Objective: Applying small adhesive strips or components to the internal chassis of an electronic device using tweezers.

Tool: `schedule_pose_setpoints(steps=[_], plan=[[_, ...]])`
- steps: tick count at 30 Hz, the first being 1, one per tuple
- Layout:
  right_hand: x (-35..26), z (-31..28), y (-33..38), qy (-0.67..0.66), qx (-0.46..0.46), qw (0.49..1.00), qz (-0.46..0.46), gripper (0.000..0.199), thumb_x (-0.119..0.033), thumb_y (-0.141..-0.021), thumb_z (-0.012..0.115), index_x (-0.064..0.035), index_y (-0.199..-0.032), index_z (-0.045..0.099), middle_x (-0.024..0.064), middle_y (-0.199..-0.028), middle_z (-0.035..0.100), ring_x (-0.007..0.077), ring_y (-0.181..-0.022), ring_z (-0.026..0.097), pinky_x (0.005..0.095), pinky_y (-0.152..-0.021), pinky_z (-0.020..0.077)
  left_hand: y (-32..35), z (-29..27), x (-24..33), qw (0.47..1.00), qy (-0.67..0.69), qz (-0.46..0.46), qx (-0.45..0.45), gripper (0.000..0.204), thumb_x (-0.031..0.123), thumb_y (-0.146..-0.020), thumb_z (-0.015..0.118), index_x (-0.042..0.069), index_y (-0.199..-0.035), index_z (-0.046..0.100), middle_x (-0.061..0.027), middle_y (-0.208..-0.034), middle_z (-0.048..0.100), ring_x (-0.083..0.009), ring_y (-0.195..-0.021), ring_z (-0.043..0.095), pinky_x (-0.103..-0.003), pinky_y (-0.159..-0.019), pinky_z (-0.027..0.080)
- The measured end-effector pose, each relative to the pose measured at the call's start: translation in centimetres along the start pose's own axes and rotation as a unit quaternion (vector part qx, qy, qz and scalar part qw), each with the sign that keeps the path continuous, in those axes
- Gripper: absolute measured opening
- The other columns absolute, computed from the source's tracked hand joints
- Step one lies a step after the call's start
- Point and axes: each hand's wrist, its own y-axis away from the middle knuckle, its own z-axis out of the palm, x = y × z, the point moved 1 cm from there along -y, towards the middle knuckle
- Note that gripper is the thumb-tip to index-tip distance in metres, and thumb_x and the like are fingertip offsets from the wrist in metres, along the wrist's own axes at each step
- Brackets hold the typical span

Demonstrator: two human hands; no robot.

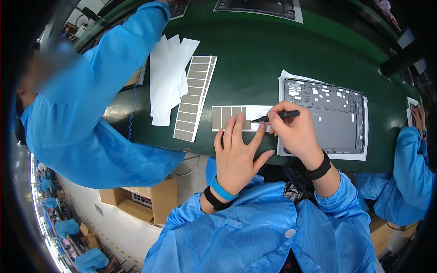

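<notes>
Left hand (pixel 236 157) spread, fingertips on the grey-patched strip (pixel 226 113) at mid-frame. Right hand (pixel 295 134) pinching black tweezers (pixel 290 114), tip at a patch edge. Risk, my judgement: a steep tip could crease or tear the patch; lighter left-hand pressure could let the strip skid. Right of centre, dark panel (pixel 337 120) on white sheet, its left edge partly behind the right hand. Left: more strips (pixel 193 98), loose white papers (pixel 166 82). Co-worker's sleeve (pixel 114 59) crowds upper left.

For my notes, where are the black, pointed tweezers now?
In the head view, the tweezers are right of centre, in the right hand, tip pointing left over the white strip of grey-brown rectangles.
</notes>
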Motion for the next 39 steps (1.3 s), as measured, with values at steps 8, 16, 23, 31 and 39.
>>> schedule_pose_setpoints(steps=[8, 16, 23, 31, 39], plan=[[0.2, 0.7, 1.1, -0.087, 0.05, 0.995, 0.004, 0.021, -0.007, -0.097, 0.058, 0.006, -0.111, 0.066, 0.0099, -0.077, 0.07, 0.0136, -0.068, 0.069, 0.0269, -0.066, 0.0558, -0.1, 0.0, 0.1, 1.0, 0.014, -0.012, -0.005, 0.059, 0.051, -0.087, 0.068, 0.023, -0.138, 0.06, -0.0236, -0.151, 0.036, -0.0425, -0.14, 0.032, -0.059, -0.111, 0.025], [1.3, -7.7, 1.4, -0.064, 0.142, 0.987, -0.042, 0.025, -0.008, -0.099, 0.054, 0.0062, -0.117, 0.065, 0.0059, -0.075, 0.064, 0.0108, -0.065, 0.062, 0.0275, -0.072, 0.0547, -1.5, -0.5, 2.2, 0.996, 0.059, -0.001, 0.063, 0.055, 0.032, -0.086, 0.074, 0.009, -0.133, 0.061, -0.0183, -0.137, 0.049, -0.0358, -0.125, 0.046, -0.05, -0.102, 0.033], [1.2, -7.8, 0.0, -0.049, 0.102, 0.993, -0.037, 0.031, -0.012, -0.101, 0.056, 0.005, -0.127, 0.06, 0.0034, -0.077, 0.065, 0.0106, -0.073, 0.063, 0.027, -0.079, 0.0541, -5.6, 0.0, 4.1, 0.994, 0.098, 0.018, 0.037, 0.045, 0.025, -0.087, 0.071, 0.002, -0.124, 0.063, -0.014, -0.124, 0.058, -0.0318, -0.111, 0.054, -0.044, -0.094, 0.039], [1.3, -8.0, -0.1, -0.058, 0.078, 0.995, -0.034, 0.029, -0.011, -0.101, 0.057, 0.0045, -0.125, 0.06, 0.0026, -0.076, 0.065, 0.0106, -0.076, 0.064, 0.0272, -0.079, 0.054, -5.9, 0.7, 3.7, 0.994, 0.101, 0.012, 0.029, 0.044, 0.022, -0.086, 0.072, 0.001, -0.124, 0.062, -0.012, -0.122, 0.058, -0.0306, -0.107, 0.055, -0.043, -0.092, 0.04], [1.3, -8.8, -0.8, -0.048, 0.057, 0.997, -0.013, 0.03, -0.015, -0.101, 0.058, 0.0029, -0.125, 0.061, 0.004, -0.076, 0.066, 0.0114, -0.08, 0.065, 0.0244, -0.072, 0.0501, -7.0, 0.6, 4.6, 0.994, 0.104, 0.016, 0.029, 0.052, 0.026, -0.086, 0.072, 0.003, -0.13, 0.06, -0.0139, -0.121, 0.057, -0.032, -0.107, 0.054, -0.044, -0.09, 0.041]])
